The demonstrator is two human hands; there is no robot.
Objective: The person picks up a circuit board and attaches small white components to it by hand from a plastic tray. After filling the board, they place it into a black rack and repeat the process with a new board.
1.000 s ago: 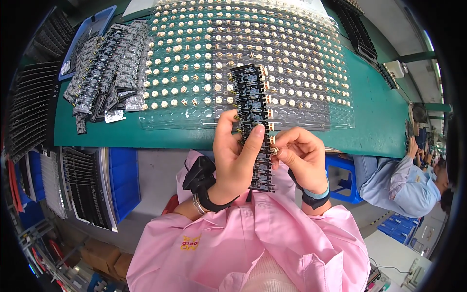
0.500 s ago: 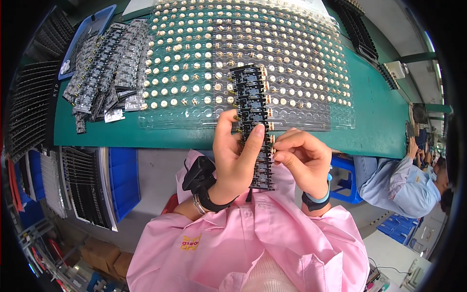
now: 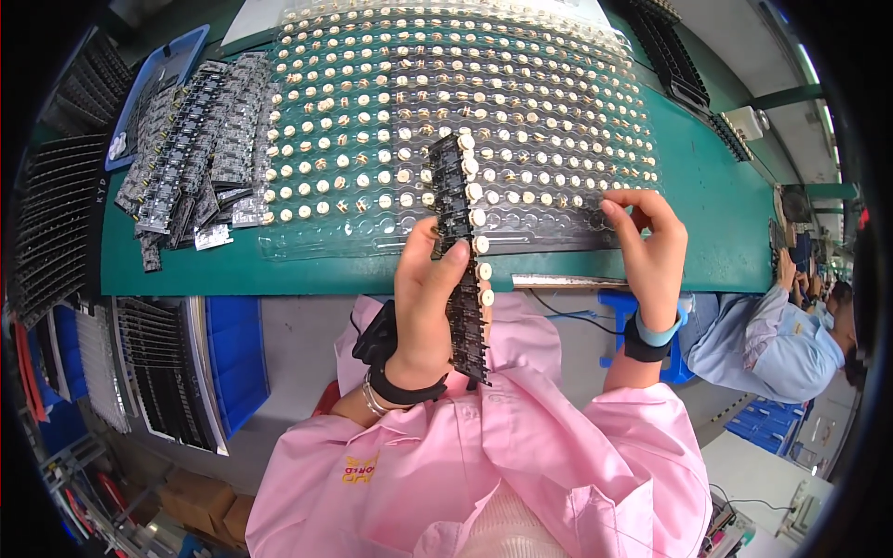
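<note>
Circuit-board strip point(image 3: 451, 200), one: black, long and narrow, notched along its edges, packed with small repeated components; held lengthwise and slightly tilted, far end over the tray, near end by the pink jacket point(image 3: 558, 437). Cream discs point(image 3: 481, 244) on its right edge: about eight, round, smooth, with a small central mark; the farthest crowd together. Left hand point(image 3: 423, 302), one: grip pinching the strip, thumb on its face. Right hand point(image 3: 656, 256), one: right of the strip, above the near right part of the tray; thumb and forefinger tips close together, cannot tell whether anything is between them. Tray point(image 3: 316, 244): clear, glossy moulded plastic, rows of cream round parts point(image 3: 323, 206), too many to count. Far left: heap of similar strips point(image 3: 181, 139), overlapping, uncounted; blue plastic bin point(image 3: 193, 45), one. Table point(image 3: 726, 209), one: green, smooth top
</note>
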